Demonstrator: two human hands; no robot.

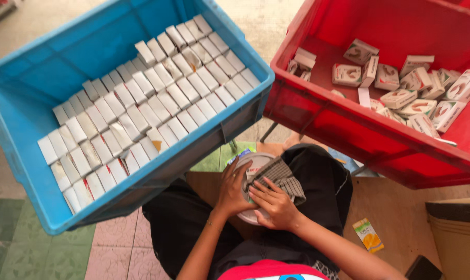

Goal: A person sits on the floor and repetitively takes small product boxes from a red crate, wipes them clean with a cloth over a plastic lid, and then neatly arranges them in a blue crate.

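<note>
Resting in your lap, the round white container (253,171) is the landmark for all that follows. Your left hand (232,189) lies spread over its left half, fingers curled onto the lid and rim, holding it steady. Your right hand (274,205) lies across its lower right part, fingers extended and pressing a checked grey cloth (281,176) against the lid; whether those fingers pinch the cloth or only press on it, you cannot tell from this view. The cloth drapes off the right side of the container onto your black trousers (323,181).

Up and to the left of the container, near its rim, stands a blue crate (32,88), tilted towards you and filled with small white boxes (141,98) packed on end in close diagonal rows. Up and to the right of the container, well apart from it, stands a red crate (359,140) holding loose white and red cartons (416,98) that lie scattered at different angles. Down and to the right of the container, a small yellow and green packet (368,235) lies flat on the brown floor (396,212).
</note>
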